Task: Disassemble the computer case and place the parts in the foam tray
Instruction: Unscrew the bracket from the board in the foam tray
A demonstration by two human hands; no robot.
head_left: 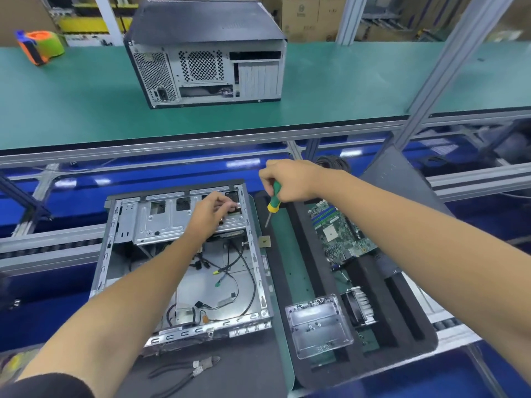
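Observation:
The opened computer case (120,254) lies flat in front of me, loose cables (230,271) across its floor. My left hand (209,214) reaches to the metal drive cage (161,219) at the case's far right corner, fingers curled and pinching something small there. My right hand (290,179) grips a green and yellow screwdriver (274,201), tip pointing down, above the gap between case and black foam tray (304,225). In the tray lie a motherboard (339,231), a fan with heatsink (359,308) and a clear plastic box (319,326).
Pliers (186,370) lie on the mat in front of the case. A small square chip (264,241) sits beside the case's right wall. A second closed computer case (207,50) stands on the green bench behind. An orange and green tape dispenser (40,45) is far left.

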